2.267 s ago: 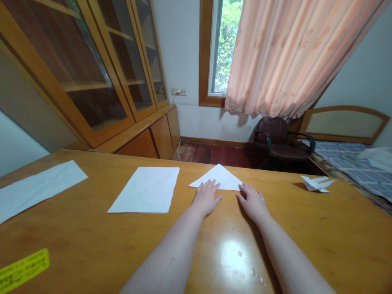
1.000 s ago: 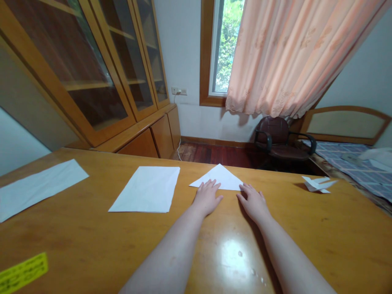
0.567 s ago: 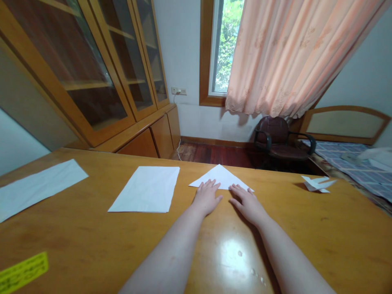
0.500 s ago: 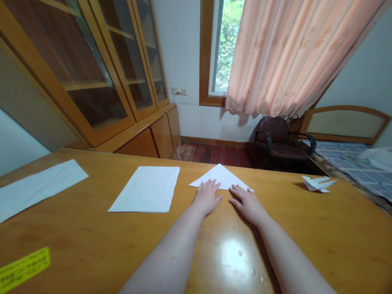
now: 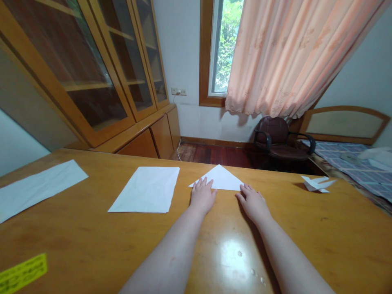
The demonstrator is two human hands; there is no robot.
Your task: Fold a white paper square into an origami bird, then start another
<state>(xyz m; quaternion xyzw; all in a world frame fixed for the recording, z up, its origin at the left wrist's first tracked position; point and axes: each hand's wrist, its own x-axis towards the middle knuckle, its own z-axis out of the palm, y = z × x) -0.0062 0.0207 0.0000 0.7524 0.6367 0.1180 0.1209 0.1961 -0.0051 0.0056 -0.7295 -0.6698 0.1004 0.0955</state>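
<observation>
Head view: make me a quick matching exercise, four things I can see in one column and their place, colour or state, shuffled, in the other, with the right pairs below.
1. White paper triangle
2. Yellow strip
3. Curtain
4. Chair

A. Pink, beside the visible window glass
B. Dark, with armrests, beyond the desk
C. At the fingers of the left hand and right hand
D. Lower left corner of the picture

Pairs: 1-C, 2-D, 3-A, 4-B

The left forearm [image 5: 171, 249] and right forearm [image 5: 289, 245] are bare, smooth and rounded — broad, then tapering. The left one bears a small, faint mark [image 5: 174, 259]. The left hand [image 5: 203, 198] and right hand [image 5: 253, 203] are bare too — compact, with short fingers [image 5: 200, 183].
</observation>
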